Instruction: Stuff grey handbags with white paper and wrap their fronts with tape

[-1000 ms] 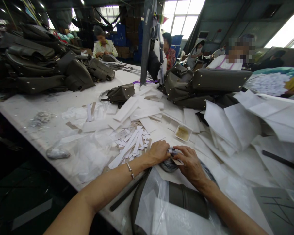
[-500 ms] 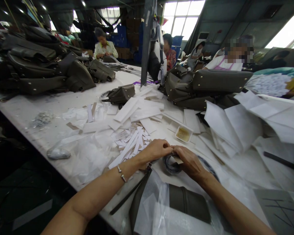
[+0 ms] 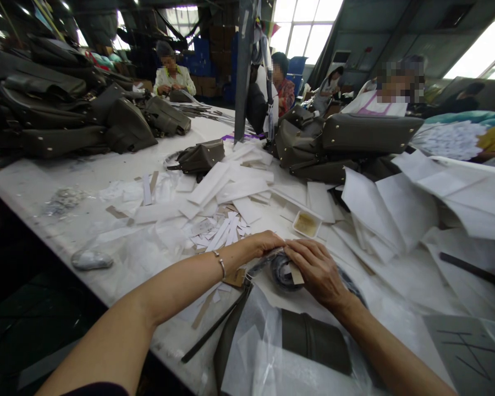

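Left hand (image 3: 264, 245): fingers curled on dark coil (image 3: 281, 273), steadying it.
Right hand (image 3: 318, 270): fingers pinching tan tab (image 3: 296, 273) against the coil.
Grey bag (image 3: 313, 338): just nearer than the coil, on table (image 3: 37, 187).

At the near edge of the bench (image 3: 37, 181), the left hand (image 3: 264, 245) and right hand (image 3: 317, 269) are gripping a dark coil (image 3: 281, 273) in clear wrap. White paper strips (image 3: 223, 234) are lying just left of them, a small tray (image 3: 307, 224) just beyond, a plastic-covered bag (image 3: 313, 341) nearer.
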`<act>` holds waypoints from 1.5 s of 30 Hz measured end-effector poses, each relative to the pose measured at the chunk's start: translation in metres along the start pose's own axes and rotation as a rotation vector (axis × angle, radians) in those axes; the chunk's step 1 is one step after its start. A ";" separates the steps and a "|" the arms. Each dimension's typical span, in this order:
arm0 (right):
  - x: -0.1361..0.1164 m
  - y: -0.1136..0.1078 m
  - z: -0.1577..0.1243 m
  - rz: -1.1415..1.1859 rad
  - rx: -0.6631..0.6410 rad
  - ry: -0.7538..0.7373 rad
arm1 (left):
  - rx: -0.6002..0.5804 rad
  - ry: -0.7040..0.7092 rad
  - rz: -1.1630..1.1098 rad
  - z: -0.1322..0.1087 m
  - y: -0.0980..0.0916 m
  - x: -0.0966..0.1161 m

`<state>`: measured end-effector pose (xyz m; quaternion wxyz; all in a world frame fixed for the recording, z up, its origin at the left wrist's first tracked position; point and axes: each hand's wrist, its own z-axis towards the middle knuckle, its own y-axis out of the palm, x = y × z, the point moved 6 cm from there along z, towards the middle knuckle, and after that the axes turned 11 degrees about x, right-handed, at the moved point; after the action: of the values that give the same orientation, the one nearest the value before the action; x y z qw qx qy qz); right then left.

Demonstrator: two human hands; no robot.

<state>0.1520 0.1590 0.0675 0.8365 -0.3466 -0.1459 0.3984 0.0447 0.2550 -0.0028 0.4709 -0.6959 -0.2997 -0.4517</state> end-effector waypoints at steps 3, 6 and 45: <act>0.001 -0.004 -0.006 0.040 0.016 0.019 | -0.015 0.003 0.094 -0.003 0.001 0.003; 0.001 -0.008 -0.010 0.077 0.029 0.003 | -0.008 0.009 0.178 -0.006 -0.001 0.010; 0.035 0.017 -0.043 1.078 -0.361 1.322 | 0.097 0.314 0.089 -0.062 0.006 0.054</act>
<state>0.1877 0.1733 0.0237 0.3795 -0.6558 0.4927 0.4280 0.0507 0.1942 0.0532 0.5645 -0.6057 -0.2128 -0.5189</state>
